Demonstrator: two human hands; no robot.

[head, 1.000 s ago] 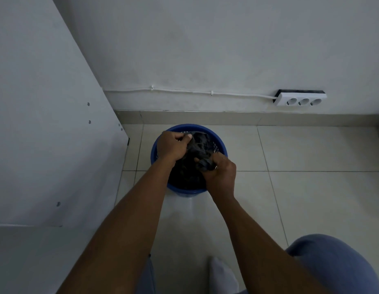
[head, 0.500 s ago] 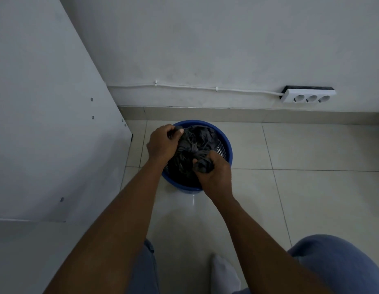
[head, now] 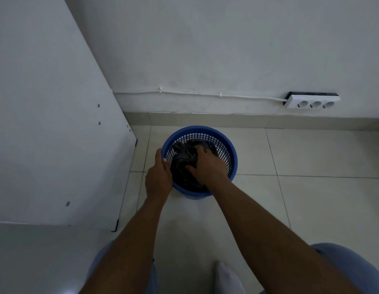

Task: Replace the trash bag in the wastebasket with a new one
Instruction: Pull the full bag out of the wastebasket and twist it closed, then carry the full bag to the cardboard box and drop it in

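Note:
A round blue mesh wastebasket (head: 205, 134) stands on the tiled floor close to the wall. A bunched black trash bag (head: 184, 158) lies inside it, below the rim. My left hand (head: 159, 177) clasps the basket's left rim from outside. My right hand (head: 207, 164) reaches down into the basket, its fingers curled over and gripping the bag's gathered top. The bag's lower part is hidden by the hand and the basket wall.
A white cabinet side panel (head: 57, 124) stands to the left of the basket. A white power strip (head: 311, 101) with a cable along the wall sits at the right. My knees and a white sock (head: 228, 279) show at the bottom.
The left hand has let go of the bag and moved out to the basket's left rim. The right hand has pushed deeper into the basket, and the bag now sits lower.

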